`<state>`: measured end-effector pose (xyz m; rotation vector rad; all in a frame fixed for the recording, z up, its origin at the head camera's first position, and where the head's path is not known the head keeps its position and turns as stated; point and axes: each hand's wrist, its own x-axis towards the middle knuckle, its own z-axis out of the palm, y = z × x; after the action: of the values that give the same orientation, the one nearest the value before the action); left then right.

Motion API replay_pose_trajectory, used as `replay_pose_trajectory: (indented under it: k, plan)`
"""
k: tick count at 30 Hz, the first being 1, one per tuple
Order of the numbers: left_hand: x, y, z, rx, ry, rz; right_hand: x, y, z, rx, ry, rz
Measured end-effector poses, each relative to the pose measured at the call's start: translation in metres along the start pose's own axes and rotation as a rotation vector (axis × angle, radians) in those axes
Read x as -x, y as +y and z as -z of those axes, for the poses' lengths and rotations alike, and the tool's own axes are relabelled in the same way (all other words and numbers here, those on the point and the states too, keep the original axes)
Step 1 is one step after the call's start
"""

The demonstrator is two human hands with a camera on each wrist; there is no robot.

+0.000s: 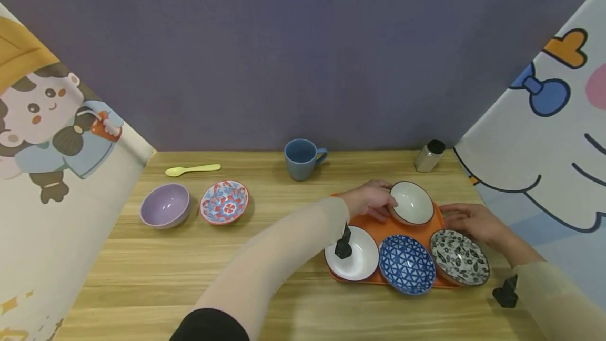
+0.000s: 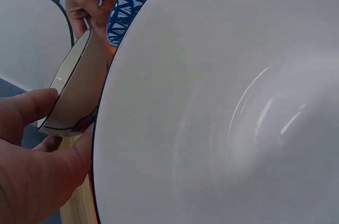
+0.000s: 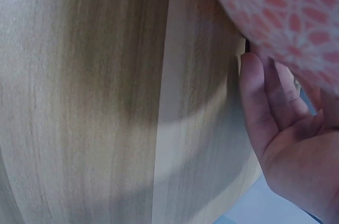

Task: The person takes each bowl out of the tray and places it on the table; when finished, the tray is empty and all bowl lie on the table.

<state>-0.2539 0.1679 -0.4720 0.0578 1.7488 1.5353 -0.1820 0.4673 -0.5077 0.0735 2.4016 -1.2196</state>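
My left hand (image 1: pixel 371 200) pinches the side of a white bowl with a dark rim (image 1: pixel 413 204), thumb on the rim and fingers beneath. This bowl is tilted over the back right part of an orange tray (image 1: pixel 379 229). Along the tray's front sit a plain white bowl (image 1: pixel 362 254), a blue triangle-patterned bowl (image 1: pixel 407 264) and a black-and-white leaf-patterned bowl (image 1: pixel 459 258). By the tray's right edge is my right hand (image 1: pixel 475 221), fingers extended behind the leaf-patterned bowl. In the right wrist view, a red-and-white patterned bowl underside (image 3: pixel 291 12) partly hides its fingertips.
Left on the wooden table are a purple bowl (image 1: pixel 165 207), a red-and-blue patterned bowl (image 1: pixel 224 203) and a yellow spoon (image 1: pixel 191 170). A blue mug (image 1: pixel 300 159) and a black-capped jar (image 1: pixel 429 157) stand near the back wall. Printed panels border both sides.
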Motion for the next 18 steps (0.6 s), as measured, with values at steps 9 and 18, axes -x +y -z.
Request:
replay_pose_trajectory:
  k: [9, 18]
  plan:
    - [-0.0010, -0.0026, -0.0047, 0.028, 0.076, -0.025, -0.0006, 0.0018, -0.0014, 0.001, -0.001, 0.008]
    - [0.0035, -0.0031, -0.0088, 0.063, 0.079, -0.043, -0.0004, 0.0014, -0.0011, 0.008, 0.005, 0.012]
